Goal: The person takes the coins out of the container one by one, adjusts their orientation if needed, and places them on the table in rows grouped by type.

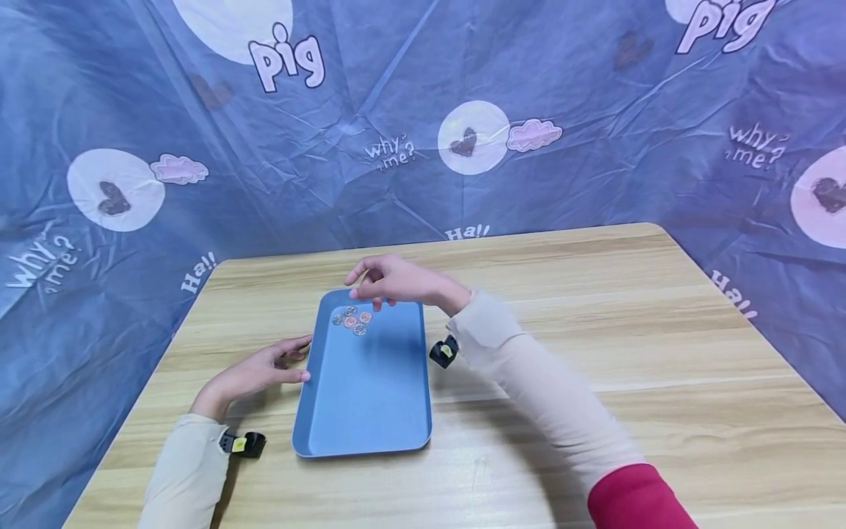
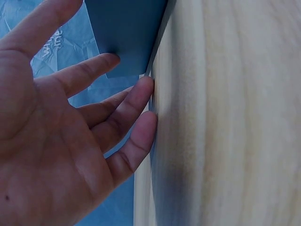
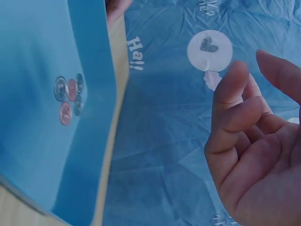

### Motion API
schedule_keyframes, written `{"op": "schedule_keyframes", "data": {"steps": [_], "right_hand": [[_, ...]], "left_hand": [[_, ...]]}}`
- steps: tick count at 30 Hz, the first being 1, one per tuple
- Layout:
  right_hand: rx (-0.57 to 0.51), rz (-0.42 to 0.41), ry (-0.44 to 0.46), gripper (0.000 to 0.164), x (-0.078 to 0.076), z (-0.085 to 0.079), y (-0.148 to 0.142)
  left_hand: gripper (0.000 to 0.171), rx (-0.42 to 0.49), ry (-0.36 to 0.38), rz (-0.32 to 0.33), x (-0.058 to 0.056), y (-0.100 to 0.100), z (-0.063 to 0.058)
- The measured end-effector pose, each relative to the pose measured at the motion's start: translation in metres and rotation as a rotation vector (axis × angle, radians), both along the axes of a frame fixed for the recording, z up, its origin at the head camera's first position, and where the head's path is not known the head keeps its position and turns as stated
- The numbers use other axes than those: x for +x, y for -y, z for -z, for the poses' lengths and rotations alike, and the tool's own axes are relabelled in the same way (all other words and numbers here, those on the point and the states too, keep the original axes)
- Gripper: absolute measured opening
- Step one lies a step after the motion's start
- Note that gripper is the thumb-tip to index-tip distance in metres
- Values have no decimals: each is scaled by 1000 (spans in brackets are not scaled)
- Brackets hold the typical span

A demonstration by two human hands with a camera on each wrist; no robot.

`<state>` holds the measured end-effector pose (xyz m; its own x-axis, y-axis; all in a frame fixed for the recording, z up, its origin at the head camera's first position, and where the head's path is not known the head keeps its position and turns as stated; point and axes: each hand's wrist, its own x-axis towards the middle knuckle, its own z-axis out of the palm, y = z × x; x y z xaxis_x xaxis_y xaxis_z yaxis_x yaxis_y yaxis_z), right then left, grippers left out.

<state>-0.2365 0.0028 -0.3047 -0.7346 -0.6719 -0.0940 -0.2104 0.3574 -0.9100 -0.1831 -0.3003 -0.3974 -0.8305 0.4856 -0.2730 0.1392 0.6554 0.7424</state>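
Observation:
A blue rectangular tray (image 1: 370,389) lies on the table, its long sides running away from me. Several small round discs (image 1: 350,322), some clear and some pinkish, look like buttons and lie grouped in its far left corner; the right wrist view shows these discs (image 3: 66,114) too. My left hand (image 1: 264,369) is at the tray's left side, fingers loosely spread, the index fingertip (image 2: 112,60) against the outer wall. Above the tray's far end hovers my right hand (image 1: 403,281), fingers loosely bent, with nothing visible between thumb and fingertips in the right wrist view.
The tray rests on a light wood-grain table (image 1: 595,330). A blue printed cloth (image 1: 396,88) hangs behind and along the sides of the table. Each wrist carries a small black camera mount (image 1: 246,444).

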Motion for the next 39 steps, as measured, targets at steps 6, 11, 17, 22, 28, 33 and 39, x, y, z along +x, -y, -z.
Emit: {"op": "schedule_keyframes", "data": {"steps": [6,11,17,22,28,33,39], "right_hand": [[-57,45,35,31,-8,15,14],[-115,112,98,28,-14,28,25],[-121,160,158,36,-19,49,36],[-119,186,197,37,-20,67,42],[-92,216,177,34,-19,86,44],[-43,253,194,28,-18,93,40],[-2,281,213,25,-16,98,34]], "left_hand": [[79,0,6,1,-1,0,1],[79,3,10,5,-1,0,1],[80,3,32,-10,0,1,1],[80,7,45,-13,0,1,1],[80,17,39,-1,-1,1,0],[80,19,38,-5,0,1,1],[80,34,31,4,1,0,1]]}}
